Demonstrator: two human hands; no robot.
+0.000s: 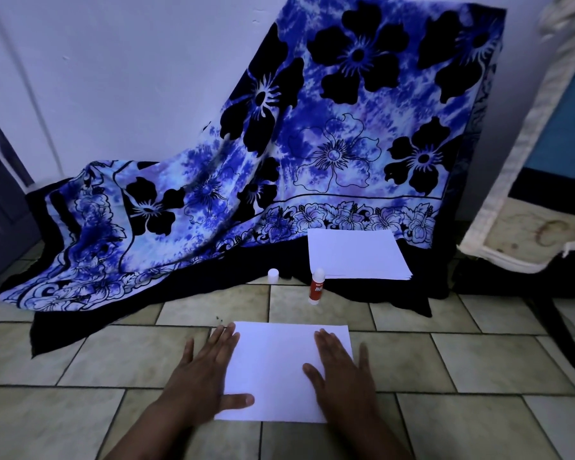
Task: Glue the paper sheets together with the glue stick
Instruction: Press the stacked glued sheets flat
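A white paper sheet (276,370) lies flat on the tiled floor in front of me. My left hand (203,376) rests palm down on its left edge, fingers spread, thumb on the paper. My right hand (342,373) presses flat on its right side. Beyond the sheet a red and white glue stick (316,287) stands upright with its cap off. The white cap (273,275) sits to its left at the cloth's edge. A stack of white paper (356,254) lies further back on the dark cloth.
A blue flowered cloth (312,144) drapes from the wall down onto the floor behind the work area. A white-edged mattress or cushion (525,207) leans at the right. A dark leg (558,330) stands on the tiles at right.
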